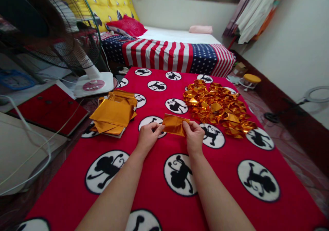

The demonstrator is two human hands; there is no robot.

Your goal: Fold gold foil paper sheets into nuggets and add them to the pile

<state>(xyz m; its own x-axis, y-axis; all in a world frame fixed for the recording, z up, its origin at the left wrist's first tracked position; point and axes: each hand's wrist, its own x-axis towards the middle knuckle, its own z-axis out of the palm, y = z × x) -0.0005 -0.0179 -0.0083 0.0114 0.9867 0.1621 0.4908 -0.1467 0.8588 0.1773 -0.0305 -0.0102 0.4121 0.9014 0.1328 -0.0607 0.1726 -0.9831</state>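
Between my two hands is a sheet of gold foil paper [174,124], held level just above the red cloth. My left hand [149,134] pinches its left edge between thumb and fingers. At the right edge, my right hand [194,135] grips it with the thumb on top. To the left lies a loose stack of flat gold foil sheets [110,112], its edges uneven. A heap of folded gold foil pieces [216,106] spreads over the cloth on the right.
The red cloth with monkey prints [154,162] covers the surface under my hands. A standing fan [94,82] is at the left, beside a red panel [51,107] and pale cables. Behind stands a bed [177,35]; a yellow stool [252,78] is at the right.
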